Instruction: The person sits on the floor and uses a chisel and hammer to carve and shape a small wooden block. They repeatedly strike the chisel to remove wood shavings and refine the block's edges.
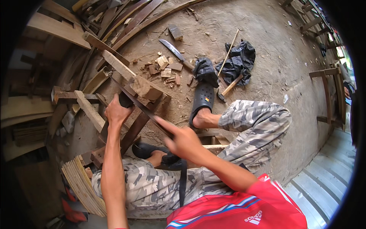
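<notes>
My right hand (184,143), a little blurred, is closed on the near end of a long, narrow dark blade (142,107), its index finger stretched along it. The blade slants up and left, past a dark piece of wood (125,100) that my left hand (118,110) grips. Whether the blade touches that piece, and whether its edge has teeth, I cannot make out. Just beyond lies a thick pale wooden block (146,88) on a rough wooden support. My feet, in black clogs (204,96), rest on either side of the work area.
Wood offcuts (166,66) lie scattered ahead, beside a large knife (171,49). To their right are a crumpled black plastic bag (244,61), a thin stick (229,51) and a hammer-like tool (231,85). Planks (57,28) pile up at far left; a wooden frame (329,95) stands right.
</notes>
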The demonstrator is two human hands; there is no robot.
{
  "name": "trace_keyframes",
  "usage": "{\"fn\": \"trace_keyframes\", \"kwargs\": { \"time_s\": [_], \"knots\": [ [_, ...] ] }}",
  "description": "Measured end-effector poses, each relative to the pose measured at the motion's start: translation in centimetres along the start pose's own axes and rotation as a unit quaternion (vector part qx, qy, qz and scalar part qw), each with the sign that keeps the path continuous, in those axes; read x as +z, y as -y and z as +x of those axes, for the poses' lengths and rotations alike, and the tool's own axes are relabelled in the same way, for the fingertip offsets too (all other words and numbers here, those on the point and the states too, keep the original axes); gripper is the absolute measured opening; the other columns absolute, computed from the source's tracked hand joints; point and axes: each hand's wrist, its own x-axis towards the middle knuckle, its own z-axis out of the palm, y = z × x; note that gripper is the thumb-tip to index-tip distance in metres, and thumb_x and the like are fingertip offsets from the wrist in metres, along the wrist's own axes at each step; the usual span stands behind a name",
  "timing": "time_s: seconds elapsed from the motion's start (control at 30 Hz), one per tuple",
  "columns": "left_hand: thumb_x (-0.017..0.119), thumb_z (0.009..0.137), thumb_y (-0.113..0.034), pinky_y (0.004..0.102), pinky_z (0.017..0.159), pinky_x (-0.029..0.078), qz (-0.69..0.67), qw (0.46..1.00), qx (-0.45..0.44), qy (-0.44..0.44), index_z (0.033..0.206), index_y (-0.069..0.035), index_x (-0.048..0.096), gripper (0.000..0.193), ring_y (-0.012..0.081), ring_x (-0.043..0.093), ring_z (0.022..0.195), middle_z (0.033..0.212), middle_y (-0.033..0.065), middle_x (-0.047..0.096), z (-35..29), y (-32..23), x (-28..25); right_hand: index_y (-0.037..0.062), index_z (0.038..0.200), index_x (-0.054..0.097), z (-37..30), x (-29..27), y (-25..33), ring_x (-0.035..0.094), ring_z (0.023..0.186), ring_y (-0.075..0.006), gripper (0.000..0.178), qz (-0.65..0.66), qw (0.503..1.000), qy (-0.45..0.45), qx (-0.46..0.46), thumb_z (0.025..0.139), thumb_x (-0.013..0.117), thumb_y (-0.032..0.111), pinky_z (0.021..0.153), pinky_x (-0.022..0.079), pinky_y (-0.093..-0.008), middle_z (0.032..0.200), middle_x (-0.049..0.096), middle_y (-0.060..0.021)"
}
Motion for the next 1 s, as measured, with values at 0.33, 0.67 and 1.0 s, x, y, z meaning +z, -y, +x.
{"fn": "trace_keyframes", "kwargs": {
  "time_s": [0.33, 0.67, 1.0],
  "knots": [
    [0.082, 0.064, -0.044, 0.0524, 0.081, 0.054, 0.006, 1.000, -0.009, 0.022, 0.102, -0.005, 0.059, 0.059, 0.0406, 0.071, 0.097, 0.098, 0.0212, 0.074, 0.0, -0.9, -0.5, 0.0210, 0.152, 0.048, -9.3, -2.3, -3.8, 0.071, 0.076, -0.0403, 0.074, 0.016, 0.997, -0.055, -0.050, 0.081, 0.066, 0.005, 0.070, 0.058, -0.0470, 0.095, 0.073, -0.0229],
    [0.084, 0.064, -0.044, 0.0519, 0.088, 0.055, 0.008, 0.999, -0.023, 0.023, 0.110, -0.002, 0.062, 0.066, 0.0410, 0.071, 0.101, 0.103, 0.0231, 0.074, -0.1, -1.1, -0.9, 0.0234, 0.146, 0.054, 6.1, 4.9, -2.5, 0.066, 0.068, -0.0459, 0.066, 0.071, 0.992, -0.075, -0.073, 0.082, 0.063, 0.011, 0.069, 0.056, -0.0506, 0.075, 0.064, -0.0303],
    [0.083, 0.061, -0.039, 0.0526, 0.086, 0.053, -0.036, 0.999, -0.002, 0.031, 0.107, -0.004, 0.060, 0.062, 0.0388, 0.069, 0.105, 0.110, 0.0189, 0.072, -0.3, -0.3, 0.2, 0.0121, 0.145, 0.056, -7.0, -1.7, -0.5, 0.076, 0.085, -0.0244, 0.068, -0.015, 1.000, -0.018, 0.020, 0.079, 0.060, -0.001, 0.078, 0.054, -0.0299, 0.107, 0.074, -0.0226]
  ]
}}
